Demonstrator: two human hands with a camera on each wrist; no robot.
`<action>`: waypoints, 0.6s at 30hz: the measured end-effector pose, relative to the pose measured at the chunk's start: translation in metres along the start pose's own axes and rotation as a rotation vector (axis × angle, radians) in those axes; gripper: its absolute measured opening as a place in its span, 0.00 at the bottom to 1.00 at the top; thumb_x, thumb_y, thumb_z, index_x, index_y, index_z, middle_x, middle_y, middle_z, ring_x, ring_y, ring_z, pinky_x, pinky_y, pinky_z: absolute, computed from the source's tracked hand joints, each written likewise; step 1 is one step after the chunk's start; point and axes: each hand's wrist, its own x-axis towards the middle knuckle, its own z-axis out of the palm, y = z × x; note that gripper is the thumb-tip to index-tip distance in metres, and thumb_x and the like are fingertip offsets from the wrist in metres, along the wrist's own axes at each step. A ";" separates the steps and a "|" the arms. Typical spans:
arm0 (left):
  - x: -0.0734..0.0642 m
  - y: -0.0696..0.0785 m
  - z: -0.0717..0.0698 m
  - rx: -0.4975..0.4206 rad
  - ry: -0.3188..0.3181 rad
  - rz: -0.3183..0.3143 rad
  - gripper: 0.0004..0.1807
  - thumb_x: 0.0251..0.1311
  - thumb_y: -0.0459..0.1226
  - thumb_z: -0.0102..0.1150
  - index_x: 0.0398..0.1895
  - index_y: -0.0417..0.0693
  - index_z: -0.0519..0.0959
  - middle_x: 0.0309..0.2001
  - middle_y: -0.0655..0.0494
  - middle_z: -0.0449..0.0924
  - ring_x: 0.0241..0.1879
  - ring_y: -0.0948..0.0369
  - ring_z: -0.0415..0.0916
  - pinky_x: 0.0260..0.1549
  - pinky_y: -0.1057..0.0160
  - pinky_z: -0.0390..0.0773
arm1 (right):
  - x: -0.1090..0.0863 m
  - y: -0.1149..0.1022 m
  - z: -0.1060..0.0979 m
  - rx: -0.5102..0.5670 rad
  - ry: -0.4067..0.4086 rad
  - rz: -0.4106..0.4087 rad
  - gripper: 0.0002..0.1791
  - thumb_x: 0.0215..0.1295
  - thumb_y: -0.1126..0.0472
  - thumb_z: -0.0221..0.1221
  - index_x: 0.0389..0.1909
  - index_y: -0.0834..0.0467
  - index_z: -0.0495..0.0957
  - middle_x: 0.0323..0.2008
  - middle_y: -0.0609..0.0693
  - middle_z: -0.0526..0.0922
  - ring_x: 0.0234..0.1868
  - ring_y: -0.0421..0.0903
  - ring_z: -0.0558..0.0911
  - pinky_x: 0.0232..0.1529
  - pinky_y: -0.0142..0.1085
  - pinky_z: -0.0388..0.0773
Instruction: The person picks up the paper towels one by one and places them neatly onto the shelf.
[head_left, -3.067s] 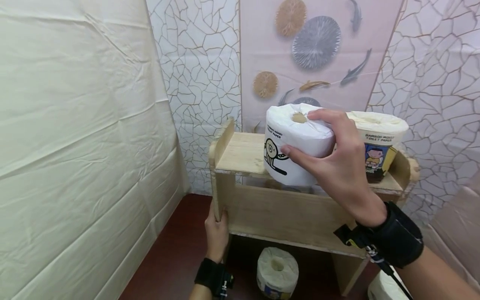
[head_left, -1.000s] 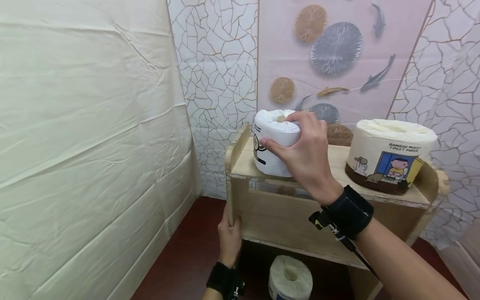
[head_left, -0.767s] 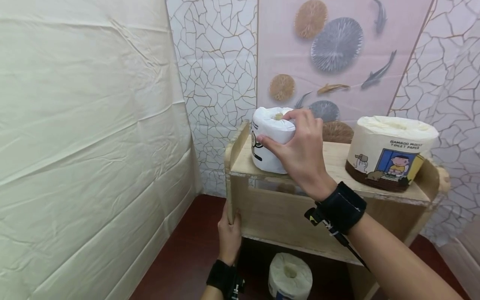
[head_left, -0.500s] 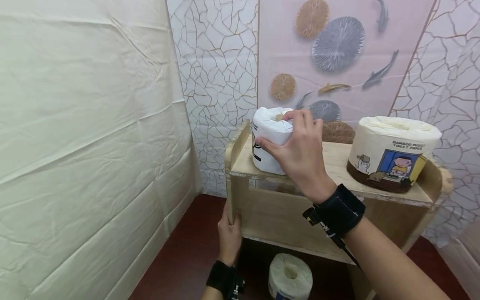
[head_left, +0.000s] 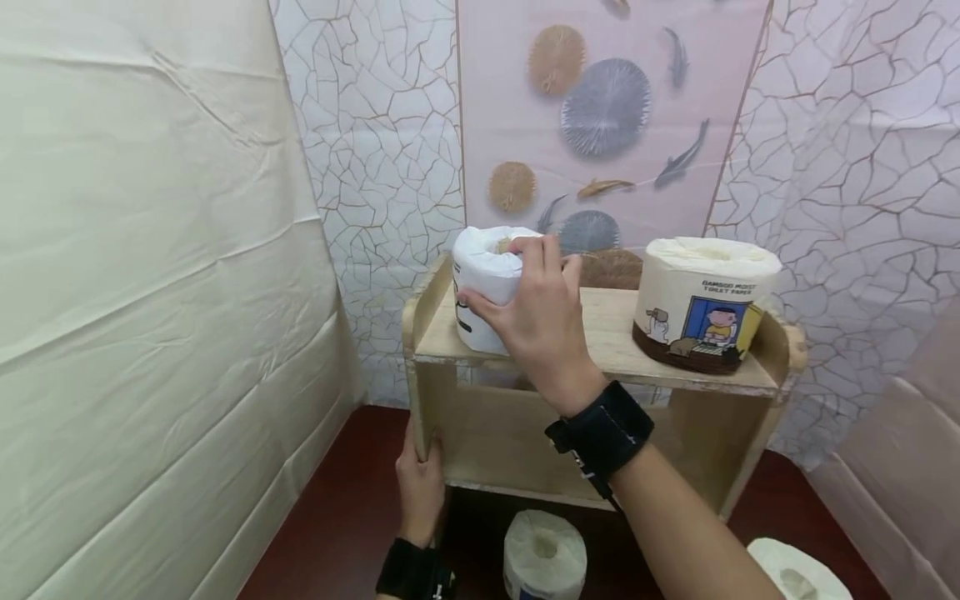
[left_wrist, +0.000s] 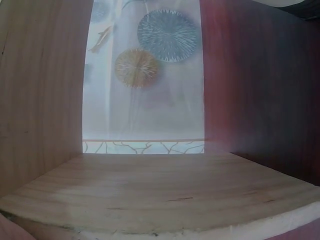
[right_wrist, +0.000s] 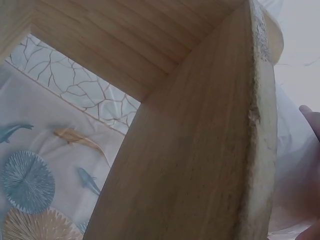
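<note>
The right hand (head_left: 543, 321) had its fingers clamped on the white roll (head_left: 480, 283), at nine o'clock on the wooden rack (head_left: 606, 329); the left hand (head_left: 422, 487) gripped the rack's side. Probably light and squashable, the roll suited a core-to-side pinch.

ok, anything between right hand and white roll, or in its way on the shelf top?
Nothing visible: the right hand grips the white roll directly; the cream roll stands apart, farther right on the shelf top.
</note>
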 end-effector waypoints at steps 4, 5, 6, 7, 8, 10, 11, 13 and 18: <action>-0.001 0.003 -0.004 0.020 -0.013 -0.033 0.29 0.80 0.40 0.56 0.80 0.60 0.66 0.61 0.39 0.82 0.46 0.47 0.88 0.36 0.54 0.86 | -0.002 -0.005 0.001 -0.015 0.007 0.000 0.44 0.53 0.41 0.80 0.56 0.68 0.74 0.52 0.64 0.76 0.51 0.61 0.76 0.55 0.55 0.65; -0.001 0.003 -0.005 0.026 -0.012 -0.037 0.29 0.80 0.40 0.56 0.80 0.60 0.66 0.61 0.39 0.82 0.46 0.47 0.88 0.36 0.54 0.86 | -0.002 -0.005 0.001 -0.020 0.007 0.001 0.44 0.54 0.40 0.79 0.57 0.68 0.74 0.52 0.64 0.76 0.51 0.61 0.76 0.55 0.55 0.65; -0.001 0.003 -0.005 0.028 -0.010 -0.038 0.28 0.80 0.40 0.56 0.80 0.60 0.67 0.61 0.39 0.82 0.47 0.47 0.88 0.36 0.54 0.86 | -0.003 -0.005 0.001 -0.017 0.008 0.003 0.44 0.54 0.40 0.79 0.57 0.69 0.74 0.52 0.64 0.76 0.51 0.61 0.76 0.55 0.55 0.65; 0.000 0.003 -0.004 0.030 -0.011 -0.042 0.28 0.80 0.40 0.56 0.80 0.59 0.67 0.61 0.39 0.82 0.47 0.47 0.88 0.36 0.54 0.86 | -0.003 -0.005 0.001 -0.019 0.010 0.002 0.44 0.54 0.41 0.80 0.57 0.69 0.74 0.53 0.64 0.76 0.51 0.61 0.76 0.54 0.56 0.65; 0.001 0.003 -0.003 0.030 -0.011 -0.042 0.28 0.80 0.40 0.56 0.80 0.59 0.66 0.61 0.38 0.82 0.47 0.46 0.88 0.36 0.54 0.87 | -0.003 -0.005 0.000 -0.018 0.013 0.003 0.43 0.54 0.41 0.80 0.57 0.69 0.74 0.53 0.64 0.76 0.51 0.61 0.76 0.54 0.55 0.65; 0.001 0.002 -0.001 0.027 -0.017 -0.047 0.28 0.81 0.41 0.55 0.80 0.60 0.66 0.61 0.39 0.82 0.46 0.47 0.88 0.36 0.54 0.87 | -0.004 -0.003 0.000 -0.021 0.020 0.003 0.43 0.54 0.41 0.80 0.57 0.69 0.75 0.53 0.64 0.76 0.52 0.61 0.76 0.54 0.55 0.65; 0.000 0.001 0.001 0.025 -0.020 -0.049 0.28 0.81 0.41 0.55 0.80 0.61 0.66 0.61 0.39 0.82 0.46 0.48 0.88 0.37 0.54 0.87 | -0.005 -0.002 0.000 -0.019 0.024 0.003 0.43 0.54 0.41 0.80 0.57 0.69 0.75 0.53 0.64 0.76 0.52 0.61 0.76 0.54 0.55 0.65; 0.000 0.001 0.002 0.011 -0.022 -0.050 0.28 0.81 0.41 0.55 0.80 0.62 0.66 0.61 0.39 0.82 0.46 0.48 0.88 0.37 0.54 0.87 | -0.005 0.000 0.000 -0.019 0.029 -0.002 0.43 0.54 0.41 0.80 0.57 0.68 0.75 0.53 0.64 0.77 0.51 0.61 0.75 0.53 0.55 0.66; 0.000 0.006 -0.001 0.015 0.016 -0.042 0.29 0.79 0.37 0.57 0.80 0.61 0.68 0.61 0.39 0.82 0.46 0.47 0.88 0.37 0.51 0.87 | -0.005 -0.001 0.001 -0.007 0.019 -0.014 0.45 0.54 0.38 0.79 0.58 0.68 0.74 0.53 0.64 0.76 0.51 0.61 0.75 0.52 0.54 0.66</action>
